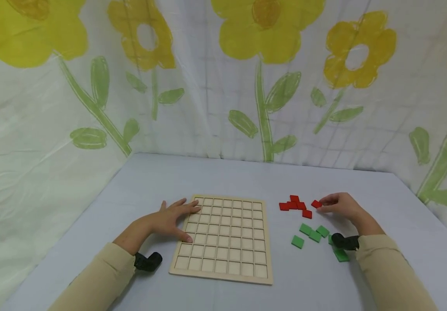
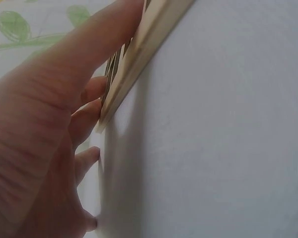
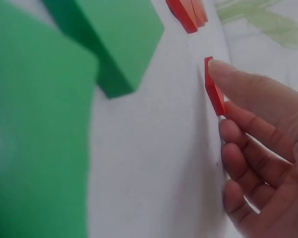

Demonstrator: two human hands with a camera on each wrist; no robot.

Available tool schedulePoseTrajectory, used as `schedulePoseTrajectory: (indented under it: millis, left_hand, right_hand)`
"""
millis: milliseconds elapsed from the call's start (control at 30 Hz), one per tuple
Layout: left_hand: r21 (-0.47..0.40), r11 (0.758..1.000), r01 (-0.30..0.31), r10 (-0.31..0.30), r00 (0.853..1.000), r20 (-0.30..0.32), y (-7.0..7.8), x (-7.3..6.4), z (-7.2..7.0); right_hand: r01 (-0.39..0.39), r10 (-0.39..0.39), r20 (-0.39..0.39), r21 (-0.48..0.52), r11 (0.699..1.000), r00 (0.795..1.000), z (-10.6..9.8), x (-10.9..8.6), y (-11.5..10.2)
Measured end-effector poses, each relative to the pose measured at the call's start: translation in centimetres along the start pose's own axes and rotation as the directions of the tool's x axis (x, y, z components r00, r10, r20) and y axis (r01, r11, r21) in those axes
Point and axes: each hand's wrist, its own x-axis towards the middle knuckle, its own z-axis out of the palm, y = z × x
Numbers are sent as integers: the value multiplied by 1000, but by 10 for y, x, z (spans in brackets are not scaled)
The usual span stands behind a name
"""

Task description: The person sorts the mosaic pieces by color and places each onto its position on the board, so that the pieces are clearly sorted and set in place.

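Head view: right hand is pinching one red tile at the right of the frame, gap narrow, thumb and index finger pressing on it. Right wrist view is showing the same grip: thumb is pressing near the tile's upper end, index finger is meeting its lower end, the other three fingers are curling loosely below. Tile is looking squarish in the head view, sitting like a small diamond with one corner pointing left. In the right wrist view it is turning nearly edge-on, its long edge running down the frame and slanting slightly right. Possibly touching the table; can't tell from these angles.

Left hand is spreading wide at the left edge of the wooden grid board, center-low in the head view. Thumb is resting on the board's left side, fingertips are reaching its upper left. Left wrist view is showing two fingers at the board edge, two lying off it. Board's side edges are running up the frame, converging toward the top.

More red tiles are lying just left of the pinched one; green tiles are lying below, lower right of the frame.
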Motion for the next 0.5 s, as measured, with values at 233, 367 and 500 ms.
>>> schedulePoseTrajectory:
  millis: [233, 367, 500]
  left_hand:
    - [-8, 1000, 3, -3, 1000, -3, 1, -1, 0]
    - [-12, 1000, 5, -5, 1000, -6, 1, -1, 0]
    - [-10, 1000, 6, -6, 1000, -12, 1, 0, 1]
  right_hand:
    - [13, -13, 1, -27, 1000, 1000, 1, 3, -3]
    - [10, -10, -11, -26, 1000, 1000, 3, 5, -1]
    - [18, -18, -19, -32, 999, 1000, 4, 5, 1]
